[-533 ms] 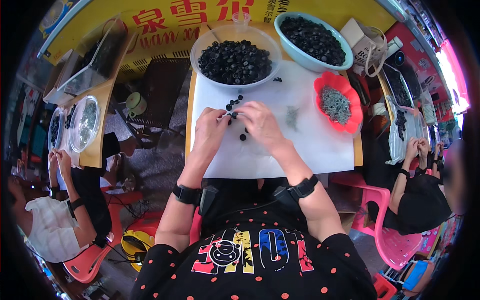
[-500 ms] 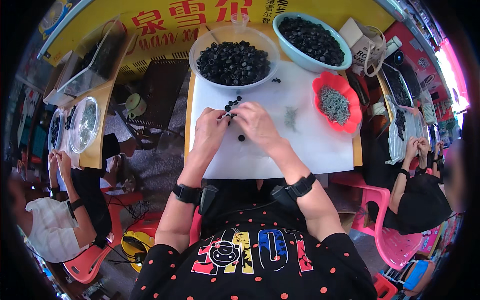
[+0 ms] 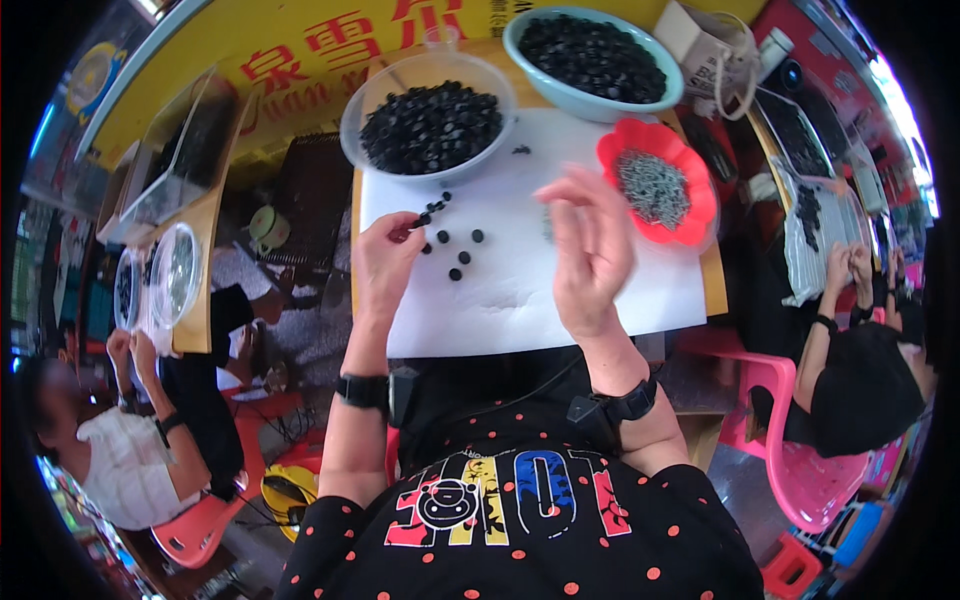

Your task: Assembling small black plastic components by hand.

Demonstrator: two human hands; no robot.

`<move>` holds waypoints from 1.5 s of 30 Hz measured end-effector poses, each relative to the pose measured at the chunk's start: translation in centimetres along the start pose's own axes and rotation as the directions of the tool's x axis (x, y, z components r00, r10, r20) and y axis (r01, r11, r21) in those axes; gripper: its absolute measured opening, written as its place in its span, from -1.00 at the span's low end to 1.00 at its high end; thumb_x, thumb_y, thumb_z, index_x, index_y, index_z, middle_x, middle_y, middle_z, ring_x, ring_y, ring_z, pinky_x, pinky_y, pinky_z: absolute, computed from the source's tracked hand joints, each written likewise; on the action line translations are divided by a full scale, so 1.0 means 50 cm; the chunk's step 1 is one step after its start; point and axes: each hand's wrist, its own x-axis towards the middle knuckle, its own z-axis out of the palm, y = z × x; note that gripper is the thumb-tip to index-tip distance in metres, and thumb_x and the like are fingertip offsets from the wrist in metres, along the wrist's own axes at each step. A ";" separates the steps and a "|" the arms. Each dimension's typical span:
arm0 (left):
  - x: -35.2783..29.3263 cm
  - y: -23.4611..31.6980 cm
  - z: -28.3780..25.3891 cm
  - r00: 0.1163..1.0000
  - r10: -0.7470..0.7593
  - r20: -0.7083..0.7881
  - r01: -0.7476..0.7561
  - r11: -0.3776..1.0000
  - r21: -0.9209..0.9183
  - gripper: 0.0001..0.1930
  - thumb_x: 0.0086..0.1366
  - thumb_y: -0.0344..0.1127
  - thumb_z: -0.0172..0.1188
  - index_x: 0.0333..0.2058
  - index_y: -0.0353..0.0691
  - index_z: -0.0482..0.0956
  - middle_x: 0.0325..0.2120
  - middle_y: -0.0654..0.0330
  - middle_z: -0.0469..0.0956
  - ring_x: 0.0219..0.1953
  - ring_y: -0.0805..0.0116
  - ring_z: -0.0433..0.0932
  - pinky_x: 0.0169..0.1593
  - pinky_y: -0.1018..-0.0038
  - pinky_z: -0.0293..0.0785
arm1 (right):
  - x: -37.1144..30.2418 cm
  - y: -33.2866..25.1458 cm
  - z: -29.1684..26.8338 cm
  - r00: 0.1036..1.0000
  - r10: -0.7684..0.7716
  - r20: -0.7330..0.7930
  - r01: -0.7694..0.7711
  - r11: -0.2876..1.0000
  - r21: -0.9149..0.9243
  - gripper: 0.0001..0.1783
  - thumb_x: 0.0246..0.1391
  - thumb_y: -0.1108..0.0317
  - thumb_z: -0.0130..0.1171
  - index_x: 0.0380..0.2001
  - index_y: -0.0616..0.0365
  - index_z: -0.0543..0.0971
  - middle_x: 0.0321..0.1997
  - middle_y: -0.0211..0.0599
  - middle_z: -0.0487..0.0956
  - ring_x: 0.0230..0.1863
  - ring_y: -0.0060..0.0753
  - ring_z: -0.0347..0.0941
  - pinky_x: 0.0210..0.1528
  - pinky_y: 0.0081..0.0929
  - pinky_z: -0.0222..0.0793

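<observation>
My left hand is closed at the left of the white sheet, with a small black round piece pinched at its fingertips. Beside those fingertips lie several more black round pieces, loose on the sheet. My right hand is raised over the sheet, apart from the left. Motion smears its fingers, and whether it holds anything does not show. Partly behind it is a small pile of thin metal pieces. A red flower-shaped dish of small silvery metal pieces stands close on its right.
A clear plastic bowl and a light blue basin, both filled with black pieces, stand at the back. A beige bag sits behind the dish. People work at side tables left and right, near a pink chair.
My hands were together over the sheet; the right has swung away to the right and up. The left still pinches at the left. More black pieces now show loose, and the view has shifted.
</observation>
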 end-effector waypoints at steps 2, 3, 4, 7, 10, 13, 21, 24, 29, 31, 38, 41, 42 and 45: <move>-0.011 0.001 0.005 1.000 -0.029 -0.006 0.026 0.961 -0.276 -0.80 0.16 -0.56 0.19 -0.22 -0.45 0.58 -0.33 0.13 0.63 -0.34 0.50 0.57 -0.20 0.65 0.48 | -0.008 0.012 -0.020 0.930 0.324 0.171 -0.327 0.945 -0.016 -0.69 0.19 0.41 0.11 -0.01 0.27 0.50 -0.25 -0.30 0.60 -0.32 -0.61 0.45 -0.19 -0.64 0.37; -0.022 0.011 0.014 1.000 -0.024 0.003 0.024 0.962 -0.271 -0.80 0.16 -0.56 0.19 -0.22 -0.45 0.58 -0.33 0.13 0.63 -0.34 0.50 0.57 -0.20 0.65 0.48 | -0.019 0.021 -0.028 0.723 0.603 0.337 -0.614 0.784 -0.086 -0.70 0.20 0.39 0.11 -0.04 0.29 0.53 -0.27 -0.31 0.61 -0.32 -0.61 0.46 -0.19 -0.63 0.38; -0.031 0.032 0.028 0.998 0.005 0.070 0.023 0.922 -0.386 -0.80 0.16 -0.58 0.19 -0.21 -0.45 0.57 -0.31 0.12 0.63 -0.32 0.49 0.58 -0.18 0.64 0.49 | -0.036 0.038 -0.036 0.702 0.623 0.344 -0.648 0.760 -0.054 -0.72 0.22 0.36 0.09 -0.10 0.32 0.56 -0.29 -0.34 0.62 -0.33 -0.63 0.47 -0.20 -0.64 0.40; -0.077 0.083 0.060 0.977 0.055 0.206 0.044 0.894 -0.446 -0.79 0.14 -0.64 0.19 -0.20 -0.43 0.55 -0.26 0.10 0.61 -0.25 0.45 0.58 -0.12 0.59 0.51 | -0.087 0.043 -0.044 0.606 0.696 0.385 -0.785 0.601 0.150 -0.71 0.23 0.36 0.08 -0.07 0.31 0.55 -0.27 -0.35 0.62 -0.32 -0.63 0.49 -0.19 -0.65 0.42; -0.112 0.086 0.087 0.945 0.267 0.190 -0.208 0.936 -0.282 -0.78 0.06 -0.59 0.24 -0.26 -0.34 0.61 -0.24 0.15 0.57 -0.28 0.49 0.54 -0.20 0.61 0.49 | -0.128 0.043 -0.058 0.532 0.752 0.390 -0.840 0.408 0.359 -0.74 0.20 0.39 0.11 -0.08 0.30 0.54 -0.27 -0.35 0.60 -0.28 -0.61 0.51 -0.18 -0.62 0.44; -0.131 0.091 0.122 0.924 0.253 0.286 -0.181 0.950 -0.256 -0.78 0.06 -0.61 0.25 -0.26 -0.37 0.60 -0.16 0.14 0.51 -0.18 0.45 0.52 -0.12 0.57 0.51 | -0.166 0.056 -0.086 0.471 0.815 0.337 -0.838 0.295 0.459 -0.77 0.16 0.44 0.15 -0.13 0.29 0.54 -0.27 -0.36 0.58 -0.28 -0.58 0.51 -0.17 -0.62 0.47; -0.081 0.112 0.189 0.918 0.178 0.355 -0.195 0.981 0.013 -0.85 0.12 -0.50 0.26 -0.30 -0.35 0.61 -0.33 0.20 0.58 -0.32 0.48 0.55 -0.21 0.58 0.48 | -0.180 0.079 -0.200 0.512 0.834 0.205 -0.666 0.235 0.708 -0.80 0.15 0.47 0.14 -0.15 0.26 0.55 -0.32 -0.40 0.58 -0.37 -0.65 0.48 -0.25 -0.68 0.44; -0.057 0.120 0.224 0.848 0.351 0.398 -0.425 0.898 0.113 -0.87 0.12 -0.52 0.23 -0.32 -0.36 0.60 -0.42 0.14 0.57 -0.38 0.34 0.57 -0.26 0.51 0.48 | -0.160 0.085 -0.240 0.548 0.828 0.116 -0.546 0.249 0.800 -0.81 0.17 0.44 0.13 -0.16 0.26 0.53 -0.31 -0.35 0.56 -0.36 -0.64 0.46 -0.28 -0.69 0.42; -0.043 0.124 0.290 0.580 0.556 0.596 -0.769 0.614 0.176 -0.89 0.06 -0.53 0.22 -0.37 -0.34 0.60 -0.34 0.07 0.50 -0.24 0.10 0.50 -0.19 0.34 0.44 | -0.151 0.082 -0.274 0.575 0.813 0.091 -0.457 0.227 0.860 -0.81 0.18 0.42 0.13 -0.16 0.25 0.52 -0.32 -0.35 0.55 -0.36 -0.64 0.43 -0.28 -0.67 0.41; -0.030 0.117 0.298 0.547 0.529 0.649 -0.786 0.591 0.180 -0.89 0.06 -0.53 0.22 -0.38 -0.34 0.59 -0.33 0.06 0.50 -0.22 0.10 0.49 -0.18 0.34 0.44 | -0.152 0.080 -0.276 0.564 0.819 0.106 -0.477 0.218 0.852 -0.80 0.18 0.41 0.13 -0.16 0.27 0.52 -0.31 -0.33 0.55 -0.36 -0.63 0.44 -0.28 -0.67 0.42; -0.033 0.122 0.289 0.610 0.574 0.547 -0.715 0.695 0.068 -0.90 0.16 -0.52 0.19 -0.31 -0.34 0.55 -0.31 0.12 0.53 -0.36 0.21 0.50 -0.27 0.42 0.43 | -0.154 0.075 -0.260 0.535 0.827 0.174 -0.505 0.148 0.850 -0.78 0.17 0.44 0.14 -0.13 0.28 0.51 -0.29 -0.28 0.56 -0.34 -0.60 0.47 -0.21 -0.66 0.46; -0.054 0.138 0.266 0.880 0.151 0.450 -0.064 0.977 -0.202 -0.91 0.23 -0.51 0.16 -0.29 -0.38 0.55 -0.34 0.19 0.56 -0.36 0.43 0.50 -0.26 0.53 0.42 | -0.157 0.070 -0.258 0.521 0.825 0.219 -0.530 0.111 0.841 -0.77 0.17 0.45 0.14 -0.12 0.28 0.51 -0.29 -0.28 0.57 -0.33 -0.59 0.48 -0.20 -0.65 0.47; -0.058 0.142 0.254 0.882 0.126 0.454 0.080 0.909 -0.408 -0.88 0.28 -0.47 0.14 -0.23 -0.37 0.57 -0.37 0.25 0.57 -0.41 0.58 0.46 -0.29 0.62 0.40 | -0.157 0.070 -0.255 0.519 0.823 0.231 -0.547 0.112 0.829 -0.77 0.16 0.45 0.14 -0.12 0.28 0.51 -0.28 -0.28 0.57 -0.33 -0.59 0.48 -0.19 -0.65 0.47; -0.098 0.171 0.236 0.851 -0.025 0.525 0.422 0.627 -0.655 -0.87 0.28 -0.48 0.15 -0.23 -0.39 0.56 -0.39 0.22 0.57 -0.41 0.55 0.48 -0.29 0.62 0.42 | -0.160 0.070 -0.242 0.515 0.818 0.256 -0.573 0.106 0.813 -0.76 0.15 0.45 0.15 -0.12 0.28 0.51 -0.27 -0.27 0.57 -0.33 -0.60 0.49 -0.19 -0.64 0.48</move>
